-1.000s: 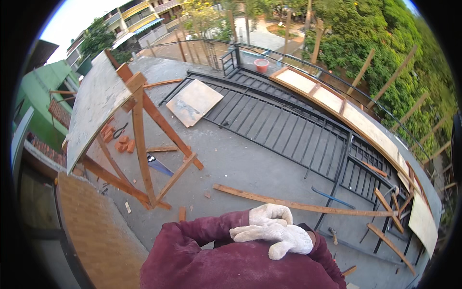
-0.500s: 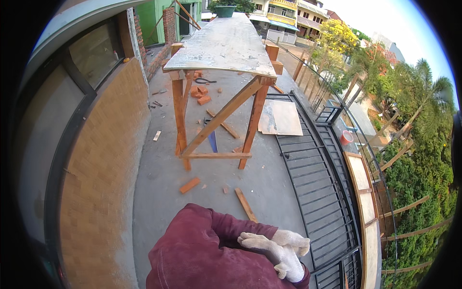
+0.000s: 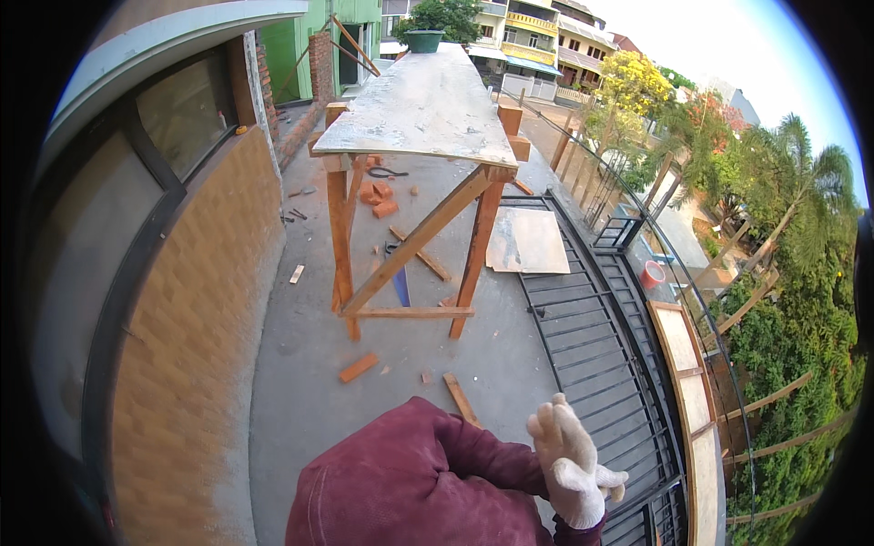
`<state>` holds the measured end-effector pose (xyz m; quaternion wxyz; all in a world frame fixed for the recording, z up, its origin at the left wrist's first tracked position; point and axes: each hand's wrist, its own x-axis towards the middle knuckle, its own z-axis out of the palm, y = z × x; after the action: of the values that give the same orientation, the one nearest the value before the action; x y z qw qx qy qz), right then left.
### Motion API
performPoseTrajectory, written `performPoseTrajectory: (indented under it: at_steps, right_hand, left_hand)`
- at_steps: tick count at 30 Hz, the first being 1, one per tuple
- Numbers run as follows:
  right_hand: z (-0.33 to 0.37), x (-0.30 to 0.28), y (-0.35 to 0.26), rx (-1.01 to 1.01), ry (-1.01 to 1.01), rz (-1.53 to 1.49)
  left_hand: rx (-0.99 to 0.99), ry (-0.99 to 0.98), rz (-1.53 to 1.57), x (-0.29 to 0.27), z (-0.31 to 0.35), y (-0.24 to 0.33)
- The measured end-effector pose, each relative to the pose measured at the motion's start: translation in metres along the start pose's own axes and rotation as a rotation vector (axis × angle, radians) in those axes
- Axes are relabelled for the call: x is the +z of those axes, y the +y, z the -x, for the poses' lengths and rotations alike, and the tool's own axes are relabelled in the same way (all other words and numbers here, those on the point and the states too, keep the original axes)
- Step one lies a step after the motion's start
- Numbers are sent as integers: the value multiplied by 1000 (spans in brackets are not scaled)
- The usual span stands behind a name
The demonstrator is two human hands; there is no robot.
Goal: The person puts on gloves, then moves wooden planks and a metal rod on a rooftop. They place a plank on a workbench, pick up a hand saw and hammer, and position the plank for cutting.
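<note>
Both hands wear white knitted work gloves, and maroon sleeves cover the arms. My right hand (image 3: 567, 455) is raised at the lower right, its fingers stretched upward and nothing in them. Behind it, my left hand (image 3: 615, 482) is mostly hidden; only its fingertips stick out to the right, looking extended. The two hands cross and appear to touch. My left forearm (image 3: 496, 460) lies bent across the front. Below the hands runs a black metal grille (image 3: 601, 364) lying on the floor.
Ahead stands a wooden trestle (image 3: 419, 241) topped by a worn board (image 3: 419, 100) with a green tub (image 3: 424, 41) at its far end. Brick pieces (image 3: 358, 368), a wood offcut (image 3: 462, 400) and a blue saw blade (image 3: 401, 287) lie on the concrete. A tiled wall (image 3: 191, 346) runs along the left.
My right hand has turned from pointing left to fingers upward. My left hand has become more hidden behind it. The view has tilted up slightly.
</note>
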<state>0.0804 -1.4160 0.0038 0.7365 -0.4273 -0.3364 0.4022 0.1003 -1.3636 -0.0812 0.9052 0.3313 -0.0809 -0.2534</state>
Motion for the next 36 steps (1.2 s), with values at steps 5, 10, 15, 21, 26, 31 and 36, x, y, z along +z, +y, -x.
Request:
performPoseTrajectory:
  at_steps: [5, 10, 15, 21, 26, 31, 36]
  right_hand:
    - [-39, -10, -27, -580, 749, 577]
    - [-17, -71, 13, -578, 566, 962]
    - [-14, -93, 41, -606, 505, 854]
    - [-37, -65, 23, -390, 939, 395]
    - [-29, -82, 38, -220, 1080, 894]
    - [1, -117, 57, -358, 1076, 743]
    - [2, -115, 34, -439, 900, 41]
  left_hand:
    - [695, 597, -267, -28, 9, 3]
    - [892, 169, -1304, -7, 59, 55]
    - [866, 205, -1404, -24, 54, 43]
    - [967, 334, -1669, -11, 62, 49]
    - [287, 387, -1991, -17, 49, 34]
    - [480, 84, -2299, -5, 55, 31]
    - [606, 59, -2294, 19, 47, 44]
